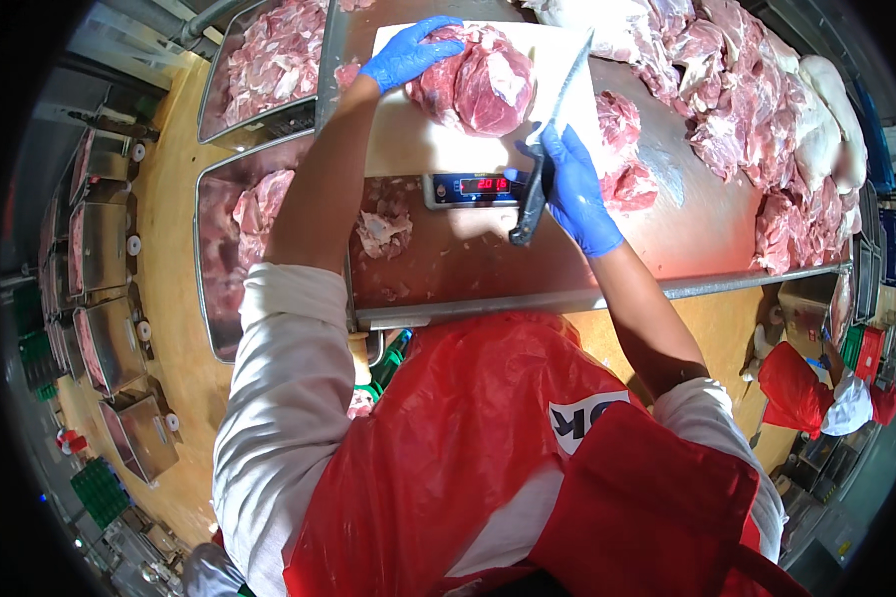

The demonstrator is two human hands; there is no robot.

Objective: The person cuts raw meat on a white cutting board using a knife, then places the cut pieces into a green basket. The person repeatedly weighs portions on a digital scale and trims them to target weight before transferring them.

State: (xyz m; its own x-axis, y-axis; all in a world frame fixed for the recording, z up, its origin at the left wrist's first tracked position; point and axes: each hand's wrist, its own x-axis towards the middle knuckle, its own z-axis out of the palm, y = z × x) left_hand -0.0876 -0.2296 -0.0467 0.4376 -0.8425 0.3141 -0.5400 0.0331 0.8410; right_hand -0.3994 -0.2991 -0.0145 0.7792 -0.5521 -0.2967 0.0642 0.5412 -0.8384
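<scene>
A large round piece of raw meat [480,88] lies on a white cutting board [393,149]. My left hand [408,55], in a blue glove, rests on the meat's upper left side with its fingers spread over it. In my gloved right hand [572,189] is a knife [565,95] with a black handle; its long blade points up and away, to the right of the meat and apart from it. Just below the board sits a digital scale [471,190] with a lit red display. More meat [622,149] lies right of the board, beside my right hand.
A big heap of meat [737,90] covers the table's far right. Left of the table stand metal tubs, one full of trimmings [274,60] and one holding a few pieces [261,214]. Scraps [383,234] lie near the scale. Another person [816,393] in red is at lower right.
</scene>
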